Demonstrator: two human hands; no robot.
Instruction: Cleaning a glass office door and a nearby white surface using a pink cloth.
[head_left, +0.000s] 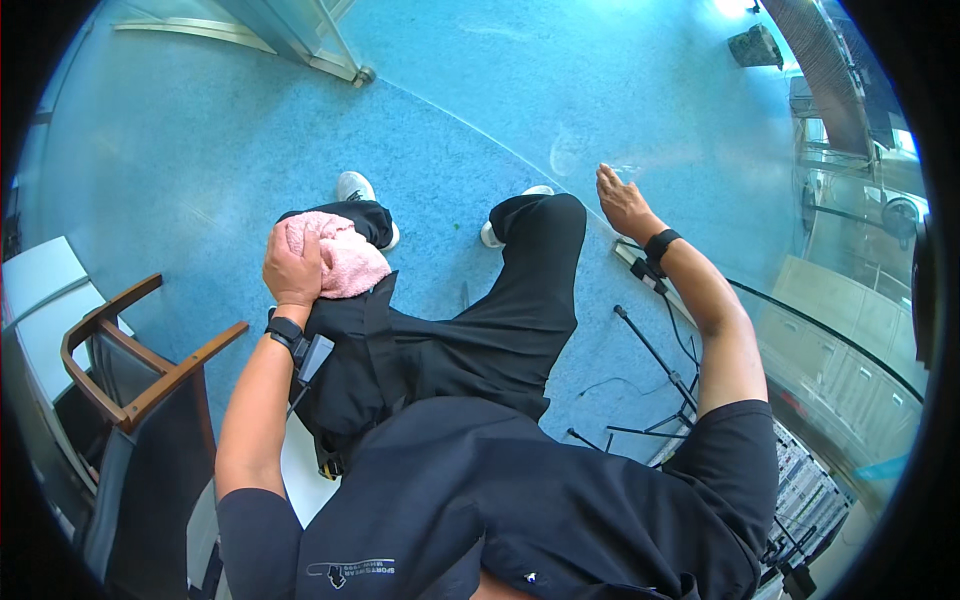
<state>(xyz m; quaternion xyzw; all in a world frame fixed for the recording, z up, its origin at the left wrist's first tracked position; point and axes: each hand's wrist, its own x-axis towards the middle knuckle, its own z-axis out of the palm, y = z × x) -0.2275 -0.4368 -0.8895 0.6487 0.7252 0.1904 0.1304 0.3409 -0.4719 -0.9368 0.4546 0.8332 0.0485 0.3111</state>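
My left hand grips a crumpled pink terry cloth over my left knee. A dark band with a small grey device is on that wrist. To the right, my right hand is raised beside my other knee, its fingers straight and close to each other, holding nothing that I can see. The hand appears to be at a glass pane, with faint smears near the fingertips. A dark band circles this wrist too. I am seated, with black trousers and light shoes on a blue floor.
A wooden-armed chair stands at the left. A glass door frame is at the top. Black tripod legs, a power strip and cables lie near my right arm. A bin stands at the top right.
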